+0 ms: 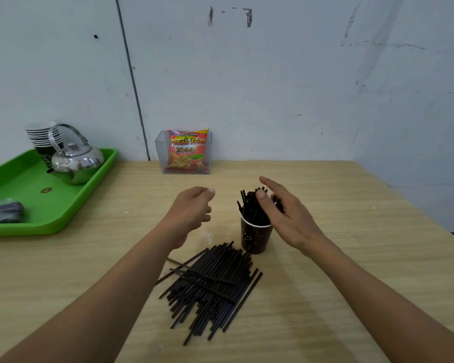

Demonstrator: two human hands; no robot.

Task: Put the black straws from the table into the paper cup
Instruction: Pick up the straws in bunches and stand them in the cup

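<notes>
- Nearest to us lay a loose pile of black straws on the wooden tabletop, most running the same slanted way, a few crossed over the top and a few strays poking out to the left.
- Just beyond the pile stood the dark paper cup, upright, with a white rim and a bunch of straws standing in it, their ends fanned out above the rim.
- Our right hand hovered at the tops of those standing straws, fingers spread and loose, thumb against the bunch; we could not tell whether it pinched any of them.
- Our left hand hung above the tabletop to the left of the cup, fingers curled loosely inward, gripping nothing we could see.
- Farther back against the wall sat a clear plastic box with a red snack packet upright inside it.
- At the far left, a green tray carried a shiny metal kettle, a stack of paper cups behind it, and a dark wrapped bundle near its front edge.
</notes>
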